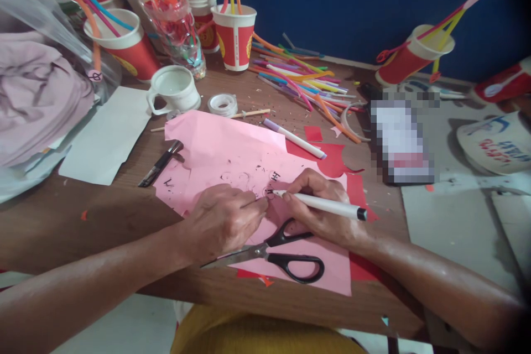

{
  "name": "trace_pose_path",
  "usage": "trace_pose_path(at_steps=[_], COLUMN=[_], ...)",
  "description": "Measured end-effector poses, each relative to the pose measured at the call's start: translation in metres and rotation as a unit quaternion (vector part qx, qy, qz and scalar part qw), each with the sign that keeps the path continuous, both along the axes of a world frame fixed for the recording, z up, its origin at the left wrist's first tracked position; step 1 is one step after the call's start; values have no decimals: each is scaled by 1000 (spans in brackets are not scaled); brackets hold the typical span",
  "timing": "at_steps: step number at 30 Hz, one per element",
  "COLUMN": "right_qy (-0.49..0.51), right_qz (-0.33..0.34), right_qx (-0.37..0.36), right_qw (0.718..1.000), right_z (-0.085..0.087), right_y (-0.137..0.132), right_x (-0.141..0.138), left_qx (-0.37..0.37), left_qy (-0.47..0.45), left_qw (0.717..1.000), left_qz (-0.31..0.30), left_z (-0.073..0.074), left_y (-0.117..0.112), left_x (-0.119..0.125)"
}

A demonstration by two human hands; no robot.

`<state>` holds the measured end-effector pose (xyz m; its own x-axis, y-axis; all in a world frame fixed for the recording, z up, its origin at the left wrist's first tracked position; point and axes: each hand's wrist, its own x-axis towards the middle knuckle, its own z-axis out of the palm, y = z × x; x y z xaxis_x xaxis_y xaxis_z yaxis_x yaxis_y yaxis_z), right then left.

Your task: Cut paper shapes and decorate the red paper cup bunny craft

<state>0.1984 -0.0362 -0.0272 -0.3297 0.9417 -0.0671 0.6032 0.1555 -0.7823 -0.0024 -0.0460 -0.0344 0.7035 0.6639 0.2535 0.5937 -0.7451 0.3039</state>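
Note:
My right hand (pixel 317 199) is closed around a white marker pen (pixel 329 204) with a black end. Its tip touches a small round piece of pink paper (pixel 269 191) bearing dark marks. My left hand (pixel 232 218) has its fingers pinched together at the left edge of that small piece; its fingertips are partly hidden. Both hands rest over a large pink paper sheet (pixel 232 141) with black scribbles on it. Black-handled scissors (pixel 261 250) lie partly spread on the sheet, just below my hands. Left of them lies a black pen cap or marker (pixel 161 164).
Behind the sheet are a white mug (pixel 176 91), a tape roll (pixel 223 104), a purple-capped marker (pixel 295 138) and several coloured straws (pixel 298 80). Red paper cups (pixel 234 38) line the back. A phone (pixel 400 138) lies to the right, and white card (pixel 108 135) to the left.

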Motion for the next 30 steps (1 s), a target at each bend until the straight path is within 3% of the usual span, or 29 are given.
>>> trace_pose_path(at_steps=[30], right_qy=[16], right_qz=[20], right_qx=[45], right_qw=[999], right_z=[-9], right_y=[-1], right_x=[3], left_qx=[1], left_qy=[-8], left_qw=[1000], left_qz=[-1], left_z=[-1], left_y=[0], left_x=[0])
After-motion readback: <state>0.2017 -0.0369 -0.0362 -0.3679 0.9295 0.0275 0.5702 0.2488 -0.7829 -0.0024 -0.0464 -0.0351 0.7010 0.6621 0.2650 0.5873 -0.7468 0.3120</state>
